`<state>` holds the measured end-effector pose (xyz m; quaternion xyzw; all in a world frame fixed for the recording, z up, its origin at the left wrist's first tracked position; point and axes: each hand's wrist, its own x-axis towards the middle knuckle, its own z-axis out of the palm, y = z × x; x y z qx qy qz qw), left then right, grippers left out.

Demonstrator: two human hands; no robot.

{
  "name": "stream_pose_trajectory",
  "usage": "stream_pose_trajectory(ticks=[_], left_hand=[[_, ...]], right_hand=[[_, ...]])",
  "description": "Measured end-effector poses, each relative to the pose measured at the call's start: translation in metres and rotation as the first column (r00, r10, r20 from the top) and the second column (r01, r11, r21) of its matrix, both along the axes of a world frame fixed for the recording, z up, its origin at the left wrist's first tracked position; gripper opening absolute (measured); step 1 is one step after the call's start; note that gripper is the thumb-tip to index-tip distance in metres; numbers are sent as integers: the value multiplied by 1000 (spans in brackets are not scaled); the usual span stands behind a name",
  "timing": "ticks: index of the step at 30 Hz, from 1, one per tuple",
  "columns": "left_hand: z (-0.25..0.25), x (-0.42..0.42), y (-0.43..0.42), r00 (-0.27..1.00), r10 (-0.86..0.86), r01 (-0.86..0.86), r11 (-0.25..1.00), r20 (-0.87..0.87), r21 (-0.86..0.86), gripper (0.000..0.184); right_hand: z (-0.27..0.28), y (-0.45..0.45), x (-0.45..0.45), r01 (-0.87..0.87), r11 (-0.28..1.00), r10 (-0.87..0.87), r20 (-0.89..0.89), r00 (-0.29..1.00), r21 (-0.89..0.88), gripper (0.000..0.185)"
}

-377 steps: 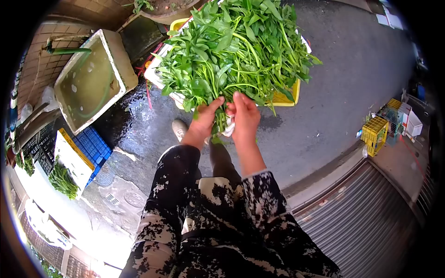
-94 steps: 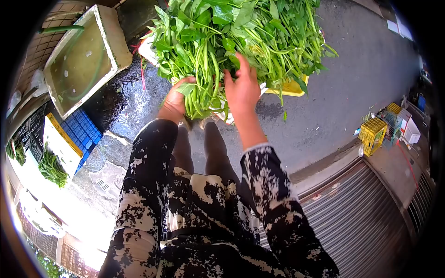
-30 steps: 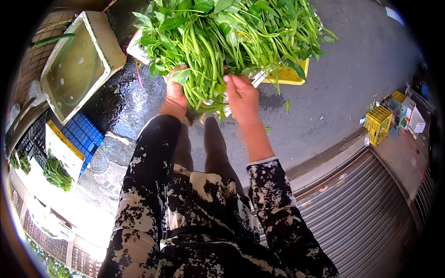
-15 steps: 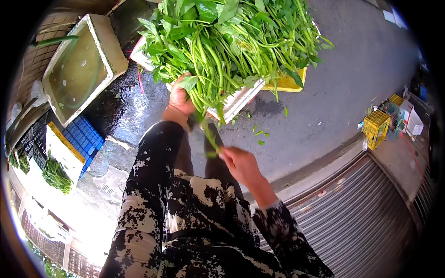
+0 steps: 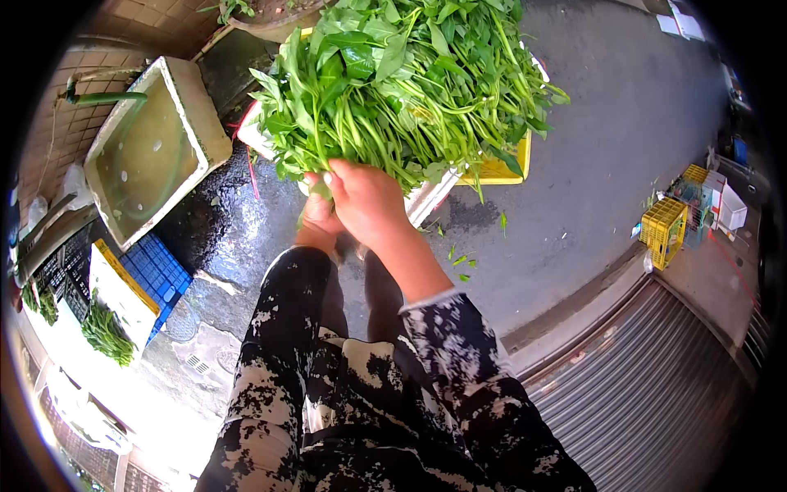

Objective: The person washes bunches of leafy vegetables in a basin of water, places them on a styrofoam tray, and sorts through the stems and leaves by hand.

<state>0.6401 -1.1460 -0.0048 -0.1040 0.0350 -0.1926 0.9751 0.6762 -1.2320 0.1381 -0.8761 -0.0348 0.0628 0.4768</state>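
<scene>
A big heap of water spinach (image 5: 402, 98), long green stems with leaves, lies on a white foam box (image 5: 430, 197) with a yellow crate (image 5: 502, 170) beneath. My left hand (image 5: 318, 220) is at the heap's near edge, its fingers closed round stems and partly covered by the other hand. Just above and to its right, my right hand (image 5: 367, 201) pinches a stem at the edge of the pile. The two hands touch or nearly touch. Exactly how many stems each holds is hidden.
A foam tub of water (image 5: 147, 156) with a green hose (image 5: 106, 97) stands at left. Below it are a blue crate (image 5: 160, 271) and a bundle of greens (image 5: 106, 332) on a white surface. Yellow crates (image 5: 662, 230) stand far right, by a roller shutter (image 5: 648, 353).
My right hand has moved up and left from below the heap, where it held a stem piece, to the pile beside my left hand. The view has shifted slightly.
</scene>
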Motion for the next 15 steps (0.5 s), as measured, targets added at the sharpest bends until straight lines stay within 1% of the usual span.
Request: stream_pose_trajectory(ticks=[1,2,4,5,6,7,8,9,11,12,13,15], left_hand=[[5,0,8,955,-111,222,882,-276,415,59],[9,2,8,954,-113,224,884,-278,409,59],[9,1,10,889,-200,361,860,-412,361,44],[9,2,9,888,-194,356,864,-417,355,44],[9,6,7,868,-183,388,829,-461,403,39],[9,10,5,848,-167,421,788,-503,450,34],[10,11,2,827,-66,416,740,-558,529,31],[43,19,-5,885,-95,351,779,-456,520,39],[39,20,-4,901,-150,347,812,-407,470,55],[38,18,-4,901,-151,348,813,-407,467,55],[37,17,-4,897,-160,355,818,-413,453,57],[36,17,-1,895,-164,358,820,-416,447,59]], right_hand=[[-8,4,1,-64,973,40,-112,993,-221,19],[-14,4,-1,-153,894,57,-232,971,-422,21],[-18,2,-7,-139,904,49,-226,973,-405,23],[-20,0,-10,-116,917,34,-215,976,-382,24],[-10,-3,-14,-71,906,-5,-178,984,-417,26],[2,-6,-18,-77,906,2,-178,984,-417,26],[13,-10,-22,130,944,-157,-65,986,-304,25],[19,-16,-23,326,931,-326,27,945,-164,25],[-9,-43,-25,362,913,-384,-94,919,-189,27],[-23,-49,-19,363,869,-355,87,931,-337,28],[-39,-53,-16,365,868,-356,89,930,-336,28],[-62,-54,-7,385,743,-423,62,904,-548,28]])
